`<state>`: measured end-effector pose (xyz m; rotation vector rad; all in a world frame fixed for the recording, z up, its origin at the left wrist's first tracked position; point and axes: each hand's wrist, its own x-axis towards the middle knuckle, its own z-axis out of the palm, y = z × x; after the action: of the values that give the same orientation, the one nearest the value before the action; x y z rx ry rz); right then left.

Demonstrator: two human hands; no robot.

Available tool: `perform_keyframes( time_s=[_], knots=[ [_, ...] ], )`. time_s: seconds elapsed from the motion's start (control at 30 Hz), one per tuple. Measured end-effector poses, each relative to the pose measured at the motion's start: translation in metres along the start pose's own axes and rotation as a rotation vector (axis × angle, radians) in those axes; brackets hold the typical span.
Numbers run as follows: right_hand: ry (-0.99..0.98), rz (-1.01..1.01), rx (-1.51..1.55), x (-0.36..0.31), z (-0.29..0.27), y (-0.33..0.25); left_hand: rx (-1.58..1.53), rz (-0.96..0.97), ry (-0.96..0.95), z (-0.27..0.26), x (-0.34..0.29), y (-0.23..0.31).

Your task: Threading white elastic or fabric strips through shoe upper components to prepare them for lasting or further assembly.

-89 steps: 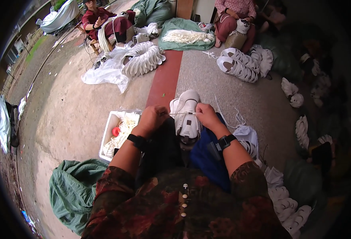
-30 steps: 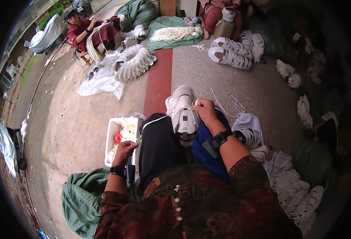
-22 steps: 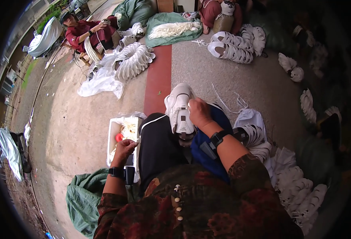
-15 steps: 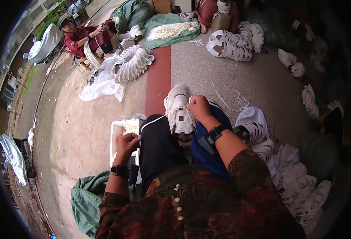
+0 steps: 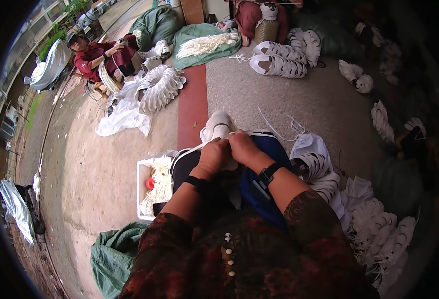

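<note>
A white shoe upper (image 5: 218, 125) stands over my lap, its rounded end away from me and its near part covered by my hands. My left hand (image 5: 213, 157) and my right hand (image 5: 244, 148) are side by side on it, fingers closed. White shoelace (image 5: 189, 150) runs out from under my left fingers and loops down over my dark trouser leg. Another stretch of lace (image 5: 257, 133) leads right from my right fingers over a blue cloth (image 5: 264, 172). The fingertips and the lace holes between them are hidden.
A white box (image 5: 142, 192) of pale laces and a red round thing (image 5: 150, 184) stands at my left. Bundled shoe uppers (image 5: 313, 167) lie at my right. Ahead are more uppers (image 5: 279, 61), a green sack (image 5: 194, 37) with laces, and a seated person (image 5: 99, 57).
My left hand has come from beside the box up to the shoe upper, next to my right hand. Both hands now cover its near part. The view has shifted slightly.
</note>
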<state>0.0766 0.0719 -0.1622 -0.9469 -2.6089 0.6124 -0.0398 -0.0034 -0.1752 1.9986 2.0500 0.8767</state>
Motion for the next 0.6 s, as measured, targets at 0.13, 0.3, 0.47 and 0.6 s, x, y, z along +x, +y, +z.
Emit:
perform_keyframes(
  time_s=[0.13, 0.3, 0.47, 0.6],
  knots=[
    [0.032, -0.046, 0.182, 0.006, 0.005, 0.023, 0.023, 0.017, 0.023, 0.009, 0.004, -0.001],
    [0.073, -0.024, 0.303, 0.003, 0.016, 0.024, 0.052, -0.101, 0.037, 0.013, 0.001, -0.002],
    [0.223, -0.018, 0.399, -0.002, 0.018, 0.019, 0.252, -0.044, -0.033, 0.01, 0.009, 0.004],
    [0.164, 0.089, 0.494, -0.002, 0.017, 0.022, 0.286, -0.006, -0.143, -0.023, 0.001, 0.028]
  ],
)
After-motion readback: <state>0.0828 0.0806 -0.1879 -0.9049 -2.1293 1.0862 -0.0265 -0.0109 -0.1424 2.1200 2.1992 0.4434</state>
